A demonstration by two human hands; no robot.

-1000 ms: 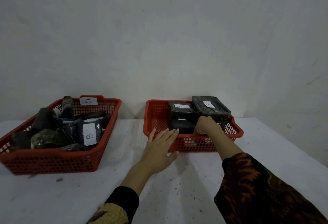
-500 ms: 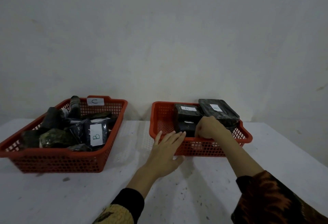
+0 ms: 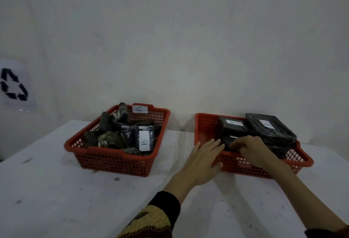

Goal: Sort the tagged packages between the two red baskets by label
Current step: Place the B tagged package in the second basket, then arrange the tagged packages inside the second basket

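Sorting barely begun — left basket [image 3: 115, 160] heaped, a B package [image 3: 144, 139] near its right side. Right basket [image 3: 207, 124] holds a few. Right hand [image 3: 251, 148] curled, grip contents unclear; left hand [image 3: 204, 160] flat on rim.

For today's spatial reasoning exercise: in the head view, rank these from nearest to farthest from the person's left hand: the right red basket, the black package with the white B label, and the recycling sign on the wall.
1. Right red plastic basket: the left hand rests against its front corner.
2. Black package with the white B label: in the left basket.
3. Recycling sign on the wall: far left.
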